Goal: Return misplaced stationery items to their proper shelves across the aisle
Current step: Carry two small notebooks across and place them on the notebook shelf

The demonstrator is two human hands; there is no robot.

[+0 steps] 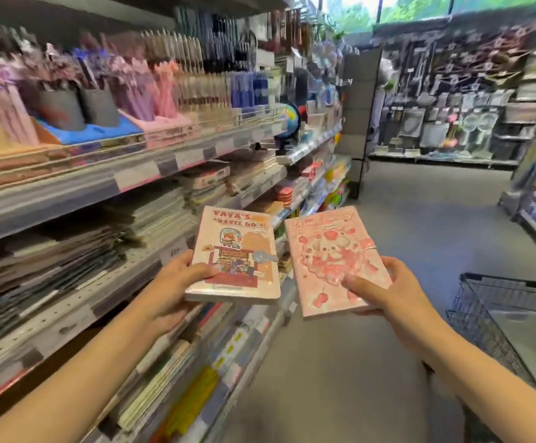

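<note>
two bare hands hold two small notebooks out over a shop aisle, side by side and just apart. the left hand grips the cream notebook at its lower left corner, thumb pressed on the glossy cover, fingers under it. its red title reads "yaya's travel go"; below is a cartoon shopfront and a grey key-shaped clasp. the right hand clasps the pink notebook the same way, thumb on a shiny cover with hearts and cherries; its script title is unreadable. blurred shelves of pens and stacked notebooks run along the left. a black wire basket stands at right.
</note>
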